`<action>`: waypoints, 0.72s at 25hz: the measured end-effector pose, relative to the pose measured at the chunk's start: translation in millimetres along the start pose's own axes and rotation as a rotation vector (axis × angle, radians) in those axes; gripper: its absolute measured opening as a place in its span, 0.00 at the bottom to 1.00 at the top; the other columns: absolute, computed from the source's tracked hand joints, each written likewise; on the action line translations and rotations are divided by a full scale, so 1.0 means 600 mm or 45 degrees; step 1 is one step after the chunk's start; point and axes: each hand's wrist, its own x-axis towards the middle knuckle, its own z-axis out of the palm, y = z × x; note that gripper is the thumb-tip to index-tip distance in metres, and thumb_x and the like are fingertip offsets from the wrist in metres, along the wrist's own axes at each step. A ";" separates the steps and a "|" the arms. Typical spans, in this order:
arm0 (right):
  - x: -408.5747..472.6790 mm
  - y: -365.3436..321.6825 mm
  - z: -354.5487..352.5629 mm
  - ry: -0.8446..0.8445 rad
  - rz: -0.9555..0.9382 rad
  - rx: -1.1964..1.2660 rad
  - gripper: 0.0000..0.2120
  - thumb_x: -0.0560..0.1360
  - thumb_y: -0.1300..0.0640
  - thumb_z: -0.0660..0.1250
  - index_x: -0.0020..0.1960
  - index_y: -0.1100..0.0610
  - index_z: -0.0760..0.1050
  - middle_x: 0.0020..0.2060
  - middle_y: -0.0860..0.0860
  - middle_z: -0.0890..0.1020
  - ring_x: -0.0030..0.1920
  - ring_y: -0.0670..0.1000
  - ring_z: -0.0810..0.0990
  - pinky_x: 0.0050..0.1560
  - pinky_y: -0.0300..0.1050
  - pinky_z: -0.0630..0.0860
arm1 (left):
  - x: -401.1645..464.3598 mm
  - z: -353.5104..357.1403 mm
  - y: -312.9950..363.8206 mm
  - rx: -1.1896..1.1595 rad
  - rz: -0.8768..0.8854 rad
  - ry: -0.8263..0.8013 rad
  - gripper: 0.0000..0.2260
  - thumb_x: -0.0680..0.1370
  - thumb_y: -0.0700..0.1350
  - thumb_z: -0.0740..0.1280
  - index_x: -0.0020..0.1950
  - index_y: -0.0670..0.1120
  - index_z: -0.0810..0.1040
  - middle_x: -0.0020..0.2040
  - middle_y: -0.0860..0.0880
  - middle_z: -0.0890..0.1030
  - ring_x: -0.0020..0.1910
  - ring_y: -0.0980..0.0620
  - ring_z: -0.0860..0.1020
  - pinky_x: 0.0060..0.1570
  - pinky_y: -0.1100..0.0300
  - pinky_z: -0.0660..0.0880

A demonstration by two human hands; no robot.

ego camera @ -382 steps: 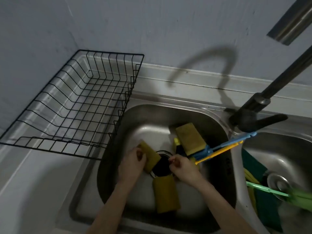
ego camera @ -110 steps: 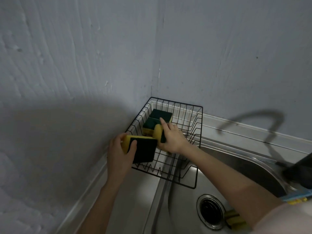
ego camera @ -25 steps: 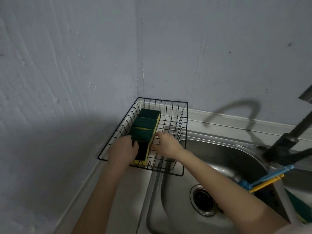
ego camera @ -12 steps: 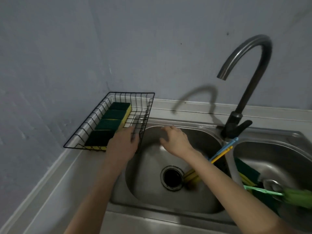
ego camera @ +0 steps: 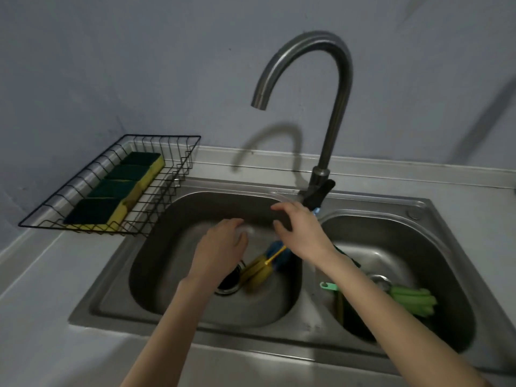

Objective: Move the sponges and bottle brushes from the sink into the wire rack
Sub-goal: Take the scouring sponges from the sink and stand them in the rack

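Note:
The black wire rack (ego camera: 167,191) stands on the counter at the left and holds several green-and-yellow sponges (ego camera: 114,196) in a row. In the left basin of the steel sink (ego camera: 279,328) a yellow bottle brush (ego camera: 257,270) and a blue one (ego camera: 275,251) lie near the drain. My left hand (ego camera: 220,248) hovers over that basin, empty, fingers loosely apart. My right hand (ego camera: 300,233) is above the brush handles, fingers spread, holding nothing. A green bottle brush (ego camera: 413,298) and dark green sponges (ego camera: 349,314) lie in the right basin, partly hidden by my right forearm.
A tall curved faucet (ego camera: 332,113) rises behind the divider between the basins, just behind my right hand. Grey countertop (ego camera: 42,317) runs along the front and left. A wall stands close behind the rack.
Both hands have left the rack and moved right over the left basin. The view has swung right and down, so both basins show now.

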 end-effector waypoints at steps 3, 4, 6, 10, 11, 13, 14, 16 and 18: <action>-0.014 0.060 -0.053 0.037 0.057 0.019 0.16 0.74 0.59 0.63 0.61 0.58 0.73 0.59 0.58 0.77 0.60 0.57 0.75 0.60 0.44 0.68 | 0.002 0.055 0.061 -0.032 0.042 -0.037 0.15 0.76 0.44 0.60 0.62 0.44 0.72 0.61 0.41 0.77 0.60 0.42 0.74 0.59 0.51 0.71; -0.020 0.087 -0.068 0.030 0.097 0.002 0.15 0.74 0.60 0.62 0.60 0.58 0.73 0.59 0.58 0.77 0.59 0.57 0.75 0.59 0.43 0.66 | -0.001 0.077 0.081 -0.058 0.052 -0.069 0.13 0.76 0.44 0.60 0.59 0.44 0.74 0.59 0.41 0.78 0.58 0.41 0.75 0.57 0.49 0.72; -0.029 0.134 -0.086 0.000 0.163 -0.024 0.15 0.74 0.60 0.62 0.60 0.59 0.74 0.59 0.58 0.78 0.60 0.57 0.75 0.57 0.39 0.64 | -0.006 0.117 0.114 -0.089 0.082 -0.163 0.11 0.75 0.44 0.61 0.55 0.42 0.75 0.55 0.40 0.80 0.55 0.40 0.77 0.54 0.48 0.74; -0.037 0.230 -0.092 -0.152 0.302 -0.076 0.16 0.74 0.60 0.62 0.61 0.59 0.73 0.61 0.60 0.76 0.61 0.58 0.74 0.60 0.42 0.65 | -0.018 0.219 0.173 -0.057 0.104 -0.432 0.10 0.76 0.44 0.59 0.51 0.38 0.74 0.52 0.37 0.78 0.53 0.38 0.76 0.52 0.48 0.74; -0.035 0.254 -0.089 -0.197 0.340 -0.082 0.16 0.74 0.59 0.62 0.62 0.59 0.72 0.61 0.60 0.75 0.61 0.59 0.74 0.61 0.43 0.66 | -0.019 0.248 0.186 -0.014 0.083 -0.519 0.11 0.76 0.44 0.59 0.51 0.38 0.73 0.53 0.37 0.78 0.54 0.39 0.76 0.52 0.49 0.73; -0.031 0.297 -0.077 -0.272 0.414 -0.097 0.17 0.74 0.59 0.62 0.63 0.58 0.71 0.61 0.61 0.75 0.62 0.60 0.73 0.61 0.45 0.68 | -0.023 0.302 0.204 0.088 0.037 -0.703 0.13 0.77 0.47 0.58 0.54 0.38 0.72 0.55 0.37 0.77 0.55 0.39 0.75 0.52 0.49 0.73; -0.030 0.314 -0.069 -0.308 0.448 -0.119 0.18 0.74 0.58 0.62 0.63 0.58 0.71 0.61 0.61 0.74 0.62 0.60 0.73 0.61 0.46 0.69 | -0.026 0.326 0.207 0.129 0.018 -0.789 0.15 0.77 0.48 0.58 0.56 0.37 0.71 0.57 0.37 0.76 0.55 0.39 0.75 0.53 0.49 0.73; -0.020 0.354 -0.053 -0.406 0.495 -0.179 0.21 0.73 0.56 0.63 0.65 0.58 0.68 0.63 0.61 0.73 0.63 0.60 0.72 0.63 0.48 0.69 | -0.026 0.374 0.213 0.227 -0.056 -0.942 0.22 0.77 0.50 0.57 0.63 0.35 0.65 0.63 0.34 0.71 0.61 0.38 0.71 0.58 0.48 0.70; -0.012 0.384 -0.035 -0.512 0.528 -0.222 0.26 0.73 0.53 0.64 0.68 0.58 0.63 0.65 0.61 0.70 0.65 0.61 0.70 0.64 0.50 0.70 | -0.027 0.411 0.211 0.325 -0.140 -1.038 0.29 0.77 0.52 0.57 0.69 0.33 0.54 0.69 0.33 0.61 0.67 0.37 0.63 0.65 0.47 0.64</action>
